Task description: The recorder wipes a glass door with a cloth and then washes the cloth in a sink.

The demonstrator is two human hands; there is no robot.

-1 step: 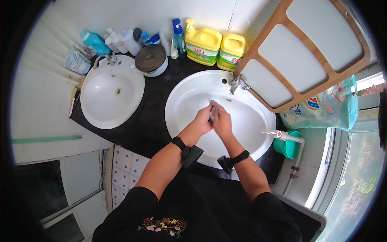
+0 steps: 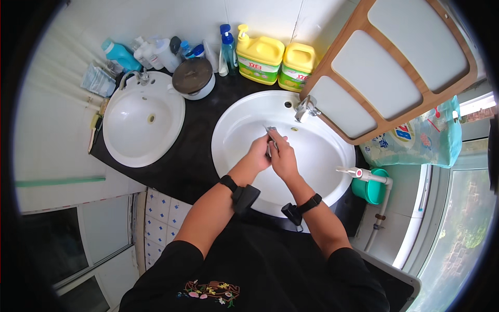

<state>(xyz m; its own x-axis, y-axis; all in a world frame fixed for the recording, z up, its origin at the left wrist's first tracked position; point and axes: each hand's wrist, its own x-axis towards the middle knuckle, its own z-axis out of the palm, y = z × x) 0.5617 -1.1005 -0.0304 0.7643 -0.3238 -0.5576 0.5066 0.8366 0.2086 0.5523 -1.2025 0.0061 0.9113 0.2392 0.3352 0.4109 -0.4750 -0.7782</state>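
Note:
Above the large white oval sink (image 2: 325, 177), both my hands are brought together in front of me. My left hand (image 2: 258, 153) is closed round a small greyish thing (image 2: 268, 131), whose thin tip pokes out past the fingers. My right hand (image 2: 283, 159) presses against the same thing from the other side, its fingers bent over it. Most of the thing is hidden between the hands, and I cannot tell its kind. Beyond my fingers stands the chrome tap (image 2: 307, 108), apart from both hands.
A smaller sink (image 2: 122, 127) lies left. Along the wall stand a lidded pot (image 2: 193, 78), yellow jugs (image 2: 260, 60), a blue pump bottle (image 2: 228, 49) and several other bottles. A wood-framed panel (image 2: 358, 86) leans at right, above a pipe valve (image 2: 358, 172) and a green tub (image 2: 371, 190).
My hands have shifted slightly left and the right hand has turned a little. The greyish thing's tip sticks out a bit more past the fingers.

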